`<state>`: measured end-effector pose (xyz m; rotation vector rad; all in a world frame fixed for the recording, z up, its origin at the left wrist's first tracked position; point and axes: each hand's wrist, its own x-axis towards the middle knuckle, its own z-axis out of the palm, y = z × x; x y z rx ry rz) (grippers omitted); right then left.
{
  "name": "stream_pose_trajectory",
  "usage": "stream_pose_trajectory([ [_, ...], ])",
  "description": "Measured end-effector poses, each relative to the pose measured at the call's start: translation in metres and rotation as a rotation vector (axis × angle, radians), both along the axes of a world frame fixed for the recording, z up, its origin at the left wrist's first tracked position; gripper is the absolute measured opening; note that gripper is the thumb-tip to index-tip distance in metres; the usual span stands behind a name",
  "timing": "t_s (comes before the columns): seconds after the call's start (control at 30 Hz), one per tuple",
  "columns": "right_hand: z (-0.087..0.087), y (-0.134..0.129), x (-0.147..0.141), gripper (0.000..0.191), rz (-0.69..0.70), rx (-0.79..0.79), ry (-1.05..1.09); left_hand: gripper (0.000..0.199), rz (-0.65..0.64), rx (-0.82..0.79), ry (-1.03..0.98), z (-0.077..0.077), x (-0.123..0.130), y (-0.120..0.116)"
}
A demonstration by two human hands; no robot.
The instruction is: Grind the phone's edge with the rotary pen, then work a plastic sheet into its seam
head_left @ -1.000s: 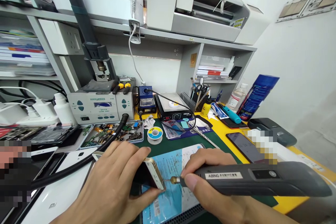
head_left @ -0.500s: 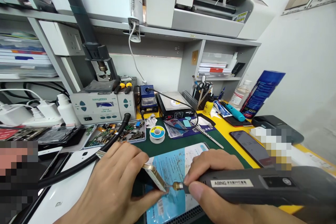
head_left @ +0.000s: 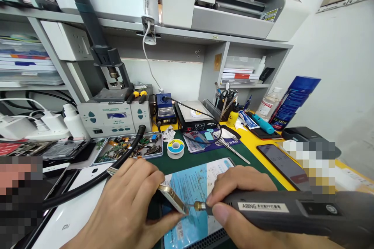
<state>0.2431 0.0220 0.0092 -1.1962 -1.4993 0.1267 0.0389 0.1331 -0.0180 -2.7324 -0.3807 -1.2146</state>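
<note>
Phone, gold-edged, is tilted in the left hand, fingers curled over its top and thumb beneath, above a blue-and-white sheet at the near centre. The right hand is closed round a dark pen, its tip at the phone's edge. Under the sheet lies a green mat on a yellow table. Far left stands a grey station; beyond, grey shelves carry a white printer, beside a pale wall on the right.

1. A white wall rises at the right.
2. Grey shelving stands behind the yellow worktop.
3. A white panel backs the open middle bay.
</note>
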Motion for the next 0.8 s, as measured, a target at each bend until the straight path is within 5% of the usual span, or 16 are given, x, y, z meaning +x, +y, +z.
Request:
stream_pose_trajectory([
  [0.8, 0.0057, -0.0047, 0.0006, 0.016, -0.048, -0.062, -0.005, 0.032, 0.014, 0.036, -0.01, 0.0024, 0.0019, 0.0018],
])
